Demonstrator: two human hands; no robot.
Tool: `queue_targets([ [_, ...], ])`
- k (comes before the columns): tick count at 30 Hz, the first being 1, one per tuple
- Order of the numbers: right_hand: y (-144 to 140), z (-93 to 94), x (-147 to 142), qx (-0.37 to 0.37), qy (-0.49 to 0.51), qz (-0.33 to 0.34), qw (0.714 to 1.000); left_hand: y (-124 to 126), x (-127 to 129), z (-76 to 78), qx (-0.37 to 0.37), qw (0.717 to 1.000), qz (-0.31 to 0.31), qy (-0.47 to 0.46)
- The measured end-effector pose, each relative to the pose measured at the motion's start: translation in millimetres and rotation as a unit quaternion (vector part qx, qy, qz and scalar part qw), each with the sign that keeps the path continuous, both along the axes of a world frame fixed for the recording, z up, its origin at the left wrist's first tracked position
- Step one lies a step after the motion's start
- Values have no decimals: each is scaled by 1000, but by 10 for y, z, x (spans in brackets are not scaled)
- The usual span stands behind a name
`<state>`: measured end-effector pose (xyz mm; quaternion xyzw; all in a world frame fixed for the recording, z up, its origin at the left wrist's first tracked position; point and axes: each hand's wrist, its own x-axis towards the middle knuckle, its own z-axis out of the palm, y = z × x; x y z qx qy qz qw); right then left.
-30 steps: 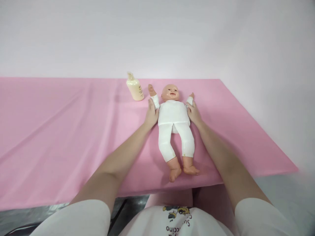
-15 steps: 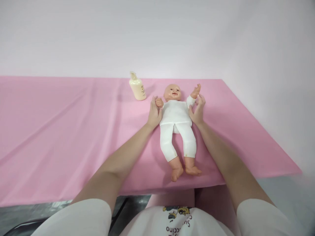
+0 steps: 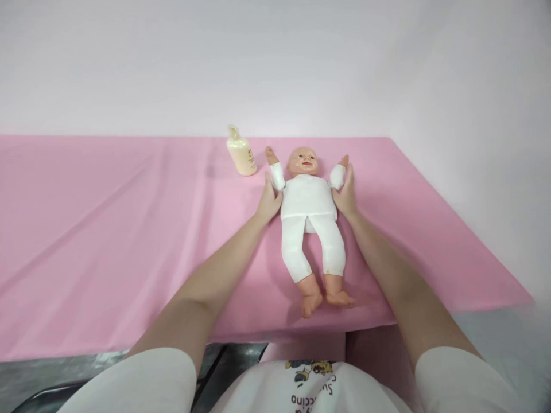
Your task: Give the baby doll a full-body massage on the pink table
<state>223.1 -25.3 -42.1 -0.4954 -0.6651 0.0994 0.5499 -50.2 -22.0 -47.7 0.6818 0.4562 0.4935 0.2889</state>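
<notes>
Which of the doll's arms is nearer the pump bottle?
The left-side arm, by the person's left hand: it's on the same side of the doll as the pump bottle. The right-side arm is beyond the torso, by the right hand.

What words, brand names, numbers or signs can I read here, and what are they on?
"Su": on the wearer's white shirt, upside down in this view.
"ccino": also on the shirt, upside down; its word seems incomplete, and other letters there are unclear.
Bottle: small dark print, too small to read.
Doll: no writing visible.
</notes>
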Motion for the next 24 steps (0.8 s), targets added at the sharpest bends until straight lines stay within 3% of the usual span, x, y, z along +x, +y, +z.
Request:
queue_targets([
  [4,-49,68,-36,102,-20,-28,994,-80,51,104,75,997,10,-8],
  [10,-113,99,-60,140,-70,-60,986,-99,88,130,168,985,7,37],
  [15,-22,-16,-48,5,-154,-32,988,-1,43,20,82,993,66,62],
  [18,68,-123,12,-84,-145,-22,986,40,-12,-54,15,992,87,89],
  [21,86,-148,55,-104,-122,-20,987,49,-40,-67,-4,993,57,104],
  [24,30,-81,47,-68,-98,-31,992,22,-17,-15,8,997,35,68],
])
